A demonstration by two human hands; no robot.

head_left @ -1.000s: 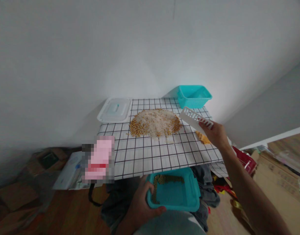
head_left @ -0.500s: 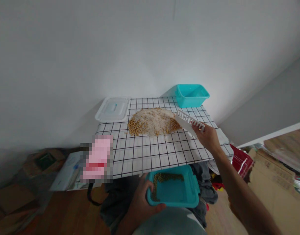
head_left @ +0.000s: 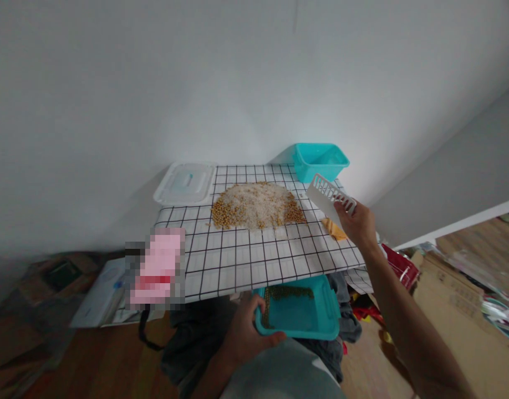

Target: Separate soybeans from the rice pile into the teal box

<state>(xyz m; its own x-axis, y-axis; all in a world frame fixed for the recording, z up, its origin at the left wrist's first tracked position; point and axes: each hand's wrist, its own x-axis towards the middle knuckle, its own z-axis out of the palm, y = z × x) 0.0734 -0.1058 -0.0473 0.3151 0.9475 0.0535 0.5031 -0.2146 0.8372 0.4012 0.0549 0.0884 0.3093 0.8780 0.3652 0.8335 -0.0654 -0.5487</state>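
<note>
My left hand [head_left: 247, 327] grips the near left corner of a teal plastic box [head_left: 298, 320] held below the table's front edge. Greenish-brown beans [head_left: 290, 292] lie along its far and left sides. Above the table's right side, my right hand [head_left: 356, 221] is closed around the end of a white slotted plastic piece [head_left: 327, 194], lifted clear of the cloth. To its left spreads a heap of white grains [head_left: 258, 205] mixed with yellow beans [head_left: 227, 213]. A crumpled orange-yellow thing [head_left: 334, 229] shows on the cloth below my right hand.
A second teal box [head_left: 320, 160] stands at the table's back right, by the wall. A translucent lid [head_left: 186, 184] lies at the back left. Something pink and pixelated [head_left: 158, 266] sits at the front left corner. Cardboard [head_left: 449, 310] is on the floor at right.
My right hand has raised the white slotted piece up and away from the heap's right edge, uncovering the orange-yellow thing. My left hand still holds the box.
</note>
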